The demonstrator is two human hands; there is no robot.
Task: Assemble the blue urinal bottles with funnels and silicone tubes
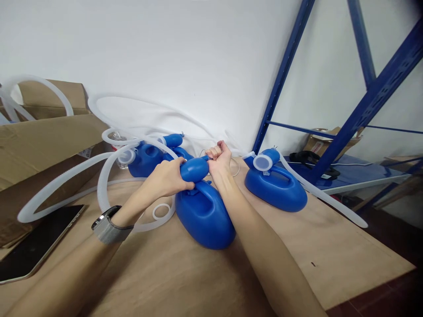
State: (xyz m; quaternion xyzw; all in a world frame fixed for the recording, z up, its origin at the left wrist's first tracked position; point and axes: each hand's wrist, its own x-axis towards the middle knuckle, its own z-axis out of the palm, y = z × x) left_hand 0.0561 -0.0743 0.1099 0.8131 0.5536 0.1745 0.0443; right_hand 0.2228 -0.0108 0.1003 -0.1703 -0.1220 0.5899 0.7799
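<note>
Two forearms (256, 224) converge ahead, left grip (167, 178) clasping a blue bulb (195, 170).

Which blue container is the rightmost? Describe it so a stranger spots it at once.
Find the blue metal frame and the wooden table beside it. On the table's right side sits the blue container, a pale hose sloping past it. It alone stands beyond the right forearm.

Our smooth blue jug (205, 226), fat and round, with a loop handle (212, 194), sitting on our wooden table (158, 277), our blue egg-shaped cup (194, 170) at its far end
</note>
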